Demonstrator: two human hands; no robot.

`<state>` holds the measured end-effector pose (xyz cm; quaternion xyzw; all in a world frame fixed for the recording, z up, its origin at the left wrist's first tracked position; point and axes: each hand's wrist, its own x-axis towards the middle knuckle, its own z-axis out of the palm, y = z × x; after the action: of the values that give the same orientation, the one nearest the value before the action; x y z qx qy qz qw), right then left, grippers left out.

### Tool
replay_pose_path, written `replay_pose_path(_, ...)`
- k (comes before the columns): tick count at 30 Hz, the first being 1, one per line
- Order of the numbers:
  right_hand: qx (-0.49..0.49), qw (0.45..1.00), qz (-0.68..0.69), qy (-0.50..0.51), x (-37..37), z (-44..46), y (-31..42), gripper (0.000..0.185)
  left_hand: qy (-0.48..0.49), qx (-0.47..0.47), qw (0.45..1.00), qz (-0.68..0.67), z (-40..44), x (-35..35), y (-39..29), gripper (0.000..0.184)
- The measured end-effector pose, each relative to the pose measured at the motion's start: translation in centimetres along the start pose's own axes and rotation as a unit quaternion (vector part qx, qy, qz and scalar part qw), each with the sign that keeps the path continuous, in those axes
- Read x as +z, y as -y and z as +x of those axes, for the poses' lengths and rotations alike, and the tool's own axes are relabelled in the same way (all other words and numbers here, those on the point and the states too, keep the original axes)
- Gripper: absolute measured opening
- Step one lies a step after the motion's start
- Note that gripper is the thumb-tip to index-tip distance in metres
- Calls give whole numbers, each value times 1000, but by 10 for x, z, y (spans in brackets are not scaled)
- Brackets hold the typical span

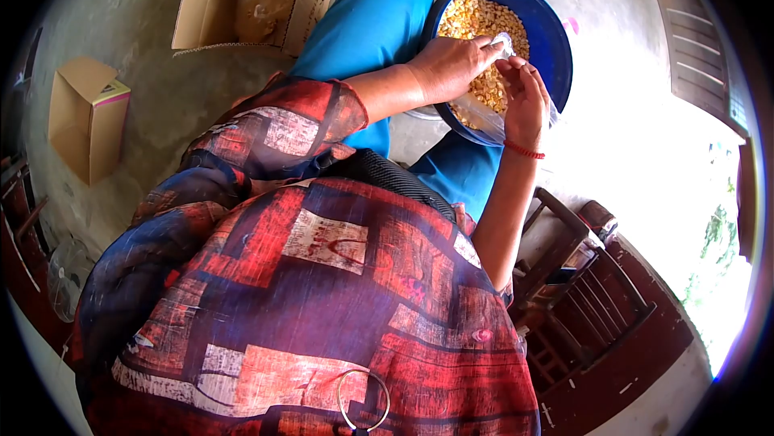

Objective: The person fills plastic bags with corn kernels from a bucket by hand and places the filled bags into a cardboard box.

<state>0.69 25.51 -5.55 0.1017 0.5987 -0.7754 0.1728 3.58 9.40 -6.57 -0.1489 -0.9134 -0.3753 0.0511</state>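
The person's 2 bare hands meet over a round blue tub [555, 45], which stands beside the blue trousers [367, 12], near the knees. In the tub lie many small yellow and pale pieces [476, 20], heaped toward its left side, while part of the smooth inner wall on the right is bare. The left hand [451, 69] reaches across from the left with its fingertips narrowed on the gathered end of a clear plastic bag [503, 42], held above the pieces. The right hand [526, 97], with a red bracelet [524, 150] at its wrist, comes up from below, fingers bent and near the same end of the bag; whether it grips the plastic I cannot tell. More of the clear film shows below the hands, over the lower part of the tub. On the grey floor [153, 89], an open cardboard box [197, 4] holds plastic-wrapped brown contents, and a smaller cardboard box [89, 125] stands farther left. A fan [68, 272] is at the far left, and dark wooden furniture [609, 299] stands to the right, near the bright light.
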Motion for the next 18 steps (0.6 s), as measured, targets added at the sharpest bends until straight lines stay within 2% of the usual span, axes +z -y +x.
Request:
replay_pose_path(2, -63, 997, -52, 5, -2, 1, -4, 18, -17, 6, 1000, 9, 0, 2, 1, 48)
replay_pose_path(6, -104, 984, -142, -15, -5, -2, -4, 20, 7, -8, 1000, 16, 0, 1, 0, 51)
replay_pose_path(8, -135, 966, -206, -76, -4, -4, -3, 24, 27, -2, 999, 39, 0, 1, 0, 52)
replay_pose_path(9, -151, 965, -204, -63, -11, -2, -5, 30, 28, -2, 999, 39, 0, 1, 1, 52)
replay_pose_path(16, -134, 966, -204, -81, -27, 1, -10, 47, 35, 3, 998, 56, -1, 0, 0, 48)
replay_pose_path(18, -125, 962, -205, -127, -29, -2, -8, 56, 39, 12, 997, 63, -1, 3, 1, 48)
